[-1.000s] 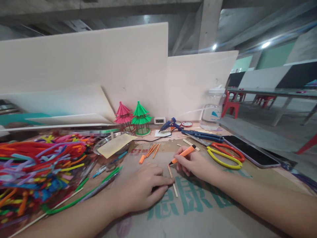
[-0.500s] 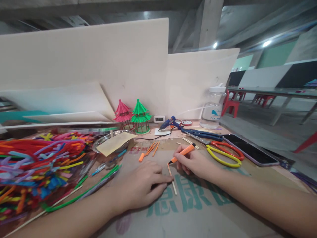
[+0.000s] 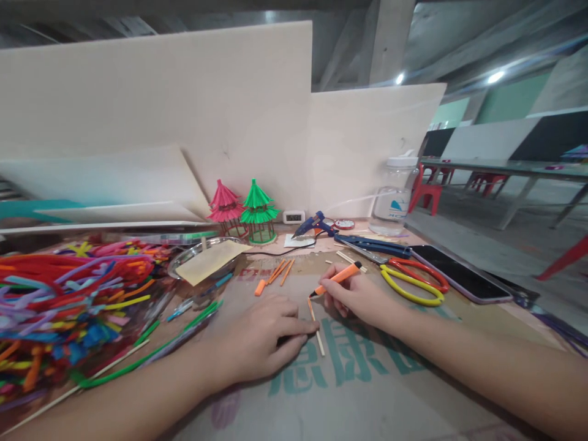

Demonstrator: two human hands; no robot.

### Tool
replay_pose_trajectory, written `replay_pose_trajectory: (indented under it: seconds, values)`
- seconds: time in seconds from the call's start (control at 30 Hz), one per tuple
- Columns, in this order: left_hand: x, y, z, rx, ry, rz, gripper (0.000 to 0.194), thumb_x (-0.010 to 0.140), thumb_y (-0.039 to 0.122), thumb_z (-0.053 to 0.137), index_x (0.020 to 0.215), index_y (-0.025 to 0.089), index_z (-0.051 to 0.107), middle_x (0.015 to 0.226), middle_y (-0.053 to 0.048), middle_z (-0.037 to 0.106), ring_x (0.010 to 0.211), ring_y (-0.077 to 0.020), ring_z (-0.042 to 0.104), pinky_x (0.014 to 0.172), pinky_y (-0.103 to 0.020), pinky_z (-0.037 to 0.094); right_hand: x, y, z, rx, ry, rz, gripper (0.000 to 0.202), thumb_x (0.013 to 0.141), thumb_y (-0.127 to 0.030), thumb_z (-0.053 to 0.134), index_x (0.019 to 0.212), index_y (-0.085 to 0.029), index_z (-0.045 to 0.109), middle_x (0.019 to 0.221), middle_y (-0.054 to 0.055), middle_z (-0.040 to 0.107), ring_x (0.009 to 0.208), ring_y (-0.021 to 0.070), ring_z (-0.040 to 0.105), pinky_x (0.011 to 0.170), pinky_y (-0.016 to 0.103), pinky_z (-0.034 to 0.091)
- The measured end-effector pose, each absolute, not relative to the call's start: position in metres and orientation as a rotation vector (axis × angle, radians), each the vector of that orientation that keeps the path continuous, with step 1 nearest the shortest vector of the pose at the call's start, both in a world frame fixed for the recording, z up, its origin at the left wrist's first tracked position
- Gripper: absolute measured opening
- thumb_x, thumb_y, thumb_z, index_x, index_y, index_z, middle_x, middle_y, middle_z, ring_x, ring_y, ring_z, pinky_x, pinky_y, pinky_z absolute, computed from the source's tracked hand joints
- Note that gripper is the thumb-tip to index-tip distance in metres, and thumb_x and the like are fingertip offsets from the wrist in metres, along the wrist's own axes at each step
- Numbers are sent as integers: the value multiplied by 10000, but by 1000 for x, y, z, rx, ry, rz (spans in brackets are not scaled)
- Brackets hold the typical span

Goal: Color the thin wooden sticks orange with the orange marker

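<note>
My right hand (image 3: 346, 291) grips an orange marker (image 3: 340, 277), uncapped, its dark tip touching the upper end of a thin wooden stick (image 3: 320, 343). The stick's upper part is orange, its lower part bare wood. My left hand (image 3: 271, 327) lies over the cardboard (image 3: 367, 404), index finger outstretched and pinning the stick down near its middle; its other fingers are partly curled. Beyond that hand rest several orange sticks (image 3: 281, 272) and the orange marker cap (image 3: 260, 287). A few bare sticks (image 3: 351, 261) lie behind my right hand.
At left is a pile of colourful pipe cleaners (image 3: 82, 306). Behind stand pink (image 3: 225, 202) and green (image 3: 258, 205) little pavilions, a clock (image 3: 294, 217), a glue gun (image 3: 315, 225) and a water bottle (image 3: 394, 196). Scissors (image 3: 413, 282) and a phone (image 3: 462, 274) lie at right.
The view has shifted slightly. Both hands keep nearly the same pose, with the marker tip still at the stick's upper end.
</note>
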State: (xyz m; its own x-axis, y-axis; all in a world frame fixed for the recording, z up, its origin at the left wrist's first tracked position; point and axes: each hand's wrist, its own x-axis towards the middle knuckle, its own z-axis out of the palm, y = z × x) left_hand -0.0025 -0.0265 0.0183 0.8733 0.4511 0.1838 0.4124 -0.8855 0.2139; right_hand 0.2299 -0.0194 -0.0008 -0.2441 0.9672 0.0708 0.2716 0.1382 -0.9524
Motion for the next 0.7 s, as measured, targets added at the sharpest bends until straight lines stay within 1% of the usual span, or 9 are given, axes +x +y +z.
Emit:
replay_pose_trajectory:
  seconds: [0.17,0.43,0.57,0.7]
  values:
    - [-3,-27,17,2882,667,342,325,1036,259,454,1248,264,700,875,-49,622,860,-197,579,738,-313,396,230,-19,0,-1236,-1671,1130,176,921,-372,538,843,-222,492,585,-42,626,434,91,457,429,207,350]
    - [-1,-27,18,2893,649,383,324,1029,246,456,1220,239,717,862,-58,637,824,-187,591,714,-298,413,230,-22,3,-1233,-1646,1216,183,859,-376,583,804,-227,490,548,-47,602,403,91,424,400,205,319]
    - [-1,-26,17,2885,640,401,322,1039,264,454,1228,252,714,845,-55,632,826,-190,595,714,-296,419,230,-22,4,-1207,-1579,1184,182,872,-385,583,841,-222,508,559,-47,612,400,88,429,410,209,324]
    - [-2,-25,17,2872,618,422,315,1036,250,462,1228,253,712,861,-55,633,839,-186,599,722,-287,425,232,-20,3,-1130,-1576,1187,196,886,-397,576,885,-203,544,606,-35,618,436,91,466,424,213,351]
